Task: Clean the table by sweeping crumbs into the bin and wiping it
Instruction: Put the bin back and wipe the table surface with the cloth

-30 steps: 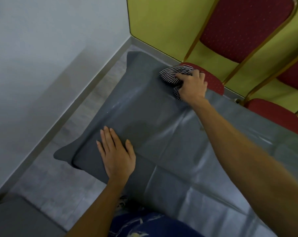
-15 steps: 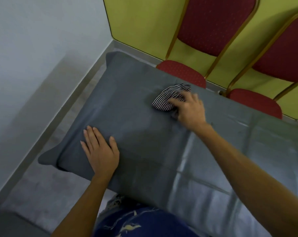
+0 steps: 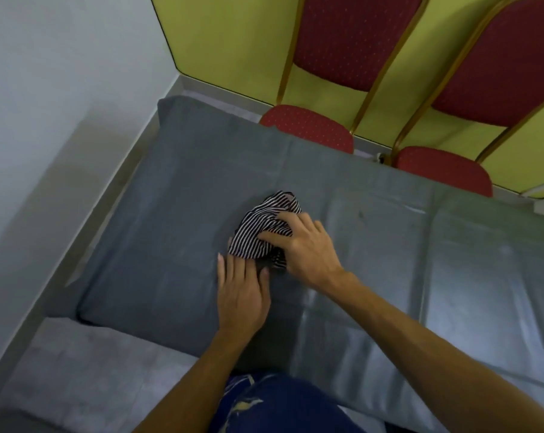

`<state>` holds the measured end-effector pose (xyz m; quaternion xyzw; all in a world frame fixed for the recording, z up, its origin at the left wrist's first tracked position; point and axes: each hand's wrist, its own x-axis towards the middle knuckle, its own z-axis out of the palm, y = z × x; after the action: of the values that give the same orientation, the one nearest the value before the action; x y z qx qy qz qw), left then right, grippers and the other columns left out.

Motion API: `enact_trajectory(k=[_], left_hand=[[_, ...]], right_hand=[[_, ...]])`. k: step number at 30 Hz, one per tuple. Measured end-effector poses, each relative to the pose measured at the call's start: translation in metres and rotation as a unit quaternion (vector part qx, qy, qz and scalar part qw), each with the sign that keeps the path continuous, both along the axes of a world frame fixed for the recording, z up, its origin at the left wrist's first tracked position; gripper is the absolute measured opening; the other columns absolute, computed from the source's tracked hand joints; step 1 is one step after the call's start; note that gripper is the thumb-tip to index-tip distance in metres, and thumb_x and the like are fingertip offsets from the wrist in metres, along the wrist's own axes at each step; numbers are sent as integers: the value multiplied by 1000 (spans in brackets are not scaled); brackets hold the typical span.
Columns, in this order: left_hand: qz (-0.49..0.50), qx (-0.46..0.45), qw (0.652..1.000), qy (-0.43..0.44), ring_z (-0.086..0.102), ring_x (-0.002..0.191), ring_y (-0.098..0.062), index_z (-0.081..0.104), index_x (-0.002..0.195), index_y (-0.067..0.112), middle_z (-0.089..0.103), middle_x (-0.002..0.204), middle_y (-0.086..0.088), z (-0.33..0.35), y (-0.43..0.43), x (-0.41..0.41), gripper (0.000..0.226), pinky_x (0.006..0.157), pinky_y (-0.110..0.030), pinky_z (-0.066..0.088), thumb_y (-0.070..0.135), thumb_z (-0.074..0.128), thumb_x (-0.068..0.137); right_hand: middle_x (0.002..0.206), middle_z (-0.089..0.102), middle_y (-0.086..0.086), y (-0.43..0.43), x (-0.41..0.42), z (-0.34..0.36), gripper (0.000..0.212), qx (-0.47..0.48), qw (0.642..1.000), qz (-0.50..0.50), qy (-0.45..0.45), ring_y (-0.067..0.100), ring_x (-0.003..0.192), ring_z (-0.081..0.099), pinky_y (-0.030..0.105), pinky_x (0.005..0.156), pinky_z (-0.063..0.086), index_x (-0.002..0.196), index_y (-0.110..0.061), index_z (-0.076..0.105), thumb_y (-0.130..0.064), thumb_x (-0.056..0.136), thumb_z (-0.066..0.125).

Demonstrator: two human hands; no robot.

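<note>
A crumpled black-and-white striped cloth (image 3: 261,229) lies near the middle of the table, which is covered by a grey sheet (image 3: 170,214). My right hand (image 3: 305,248) grips the cloth from the right, fingers curled over it. My left hand (image 3: 242,292) lies flat on the grey cover just in front of the cloth, its fingertips touching the cloth's near edge. No crumbs or bin show in the view.
Two red padded chairs (image 3: 308,126) (image 3: 442,170) with gold frames stand at the table's far edge against a yellow-green wall. A white wall (image 3: 46,89) runs along the left, with grey floor (image 3: 77,370) between it and the table.
My right hand has dragged the striped cloth from the far edge toward me, to the table's middle. My left hand has shifted right and now meets the cloth.
</note>
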<state>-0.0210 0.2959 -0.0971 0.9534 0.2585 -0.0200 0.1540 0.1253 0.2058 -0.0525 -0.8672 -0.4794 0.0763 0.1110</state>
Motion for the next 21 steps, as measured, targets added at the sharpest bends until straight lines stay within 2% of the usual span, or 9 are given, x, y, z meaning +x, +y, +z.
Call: enact_trajectory(k=[2,4,7,9,12,14,17,19,21], left_hand=[[-2,21,1000,-6,11,152,-26,30,149,2,24,161,-17,-1,2,-1,57,123,-48,11,34,32,103],[1,26,1000,-4,5,153,-24,20,154,2,11,164,-13,-1,1,1,61,123,-48,10,36,28,103],[4,19,1000,-3,4,153,-23,17,154,2,9,165,-11,-2,-1,1,61,123,-47,10,36,26,104],[5,20,1000,-5,4,153,-23,16,155,2,9,165,-11,-3,0,1,61,123,-47,10,34,26,104],[1,21,1000,-4,3,153,-23,13,155,2,8,165,-11,-2,-2,-1,61,123,-47,10,35,23,104],[2,24,1000,-1,3,153,-23,12,155,2,7,165,-11,-2,-3,0,62,123,-47,10,35,21,104],[6,34,999,4,4,153,-25,15,155,1,8,165,-13,-2,-3,1,62,123,-48,10,33,22,102],[1,33,999,9,3,153,-25,16,154,1,8,165,-13,-1,-1,1,64,123,-48,9,29,24,97],[0,40,999,14,2,153,-25,16,154,1,8,165,-13,0,-2,2,65,123,-48,9,29,26,96]], right_hand=[[140,49,7,-14,30,-1,58,-7,1000,-10,-10,33,114,49,44,83,47,126,-42,62,-21,73,74],[143,47,7,-29,72,-1,55,-27,998,-63,-18,37,115,48,47,86,47,127,-41,62,-26,75,73],[144,46,7,-64,137,-1,57,-52,979,-188,-63,40,120,44,52,93,46,130,-42,59,-33,77,76],[142,45,11,-81,167,4,54,-64,955,-285,-54,41,122,40,54,98,43,135,-42,55,-26,84,68],[139,44,17,-80,154,13,58,-60,934,-352,-28,42,125,37,56,100,41,140,-39,50,-27,86,67],[137,45,18,-69,111,16,63,-21,946,-323,-26,43,122,39,56,95,44,139,-38,50,-33,81,72],[134,50,15,-54,19,4,57,48,977,-207,-11,42,114,47,50,87,49,130,-36,59,-23,75,69],[135,51,9,-52,-33,-4,60,38,992,-123,3,36,116,49,44,84,50,126,-40,61,-22,70,74],[136,51,7,-60,-38,-7,62,23,996,-82,5,33,114,50,43,81,50,125,-43,61,-25,67,77]])
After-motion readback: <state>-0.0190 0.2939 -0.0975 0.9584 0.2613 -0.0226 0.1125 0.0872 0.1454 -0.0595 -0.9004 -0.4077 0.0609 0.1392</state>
